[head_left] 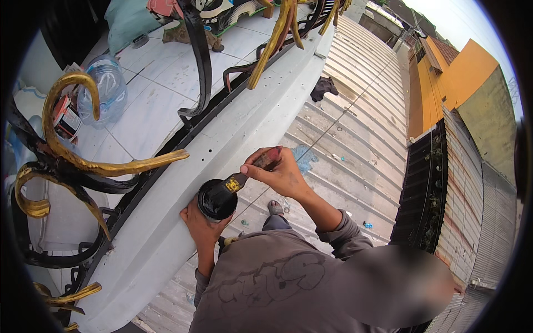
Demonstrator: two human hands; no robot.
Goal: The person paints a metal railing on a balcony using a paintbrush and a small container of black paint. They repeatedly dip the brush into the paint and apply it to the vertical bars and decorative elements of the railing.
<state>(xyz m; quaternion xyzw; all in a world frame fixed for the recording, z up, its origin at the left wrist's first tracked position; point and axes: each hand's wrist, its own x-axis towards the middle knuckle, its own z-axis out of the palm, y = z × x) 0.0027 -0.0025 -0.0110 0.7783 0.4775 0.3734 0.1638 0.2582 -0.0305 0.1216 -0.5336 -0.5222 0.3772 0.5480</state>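
Observation:
My left hand [201, 226] is wrapped round the side of a small round can [204, 194] of black paint and holds it up beside the white concrete ledge [244, 130]. Above the can, my right hand [287, 176] grips a paintbrush [236, 181] by its worn, paint-stained handle. The brush tilts down to the left, its dark bristles over the can's mouth; whether the tips dip into the paint is hard to tell. Left of the can, a metal railing [197, 66] with black bars and gold-painted scrolls [119, 165] runs along the ledge.
Behind the railing, a clear plastic bottle [101, 91] stands on a white tiled floor [152, 105]. A corrugated metal roof [355, 150] lies below on the right, with a dark cloth [323, 89] and a blue scrap [303, 158] on it. One foot [275, 207] rests there.

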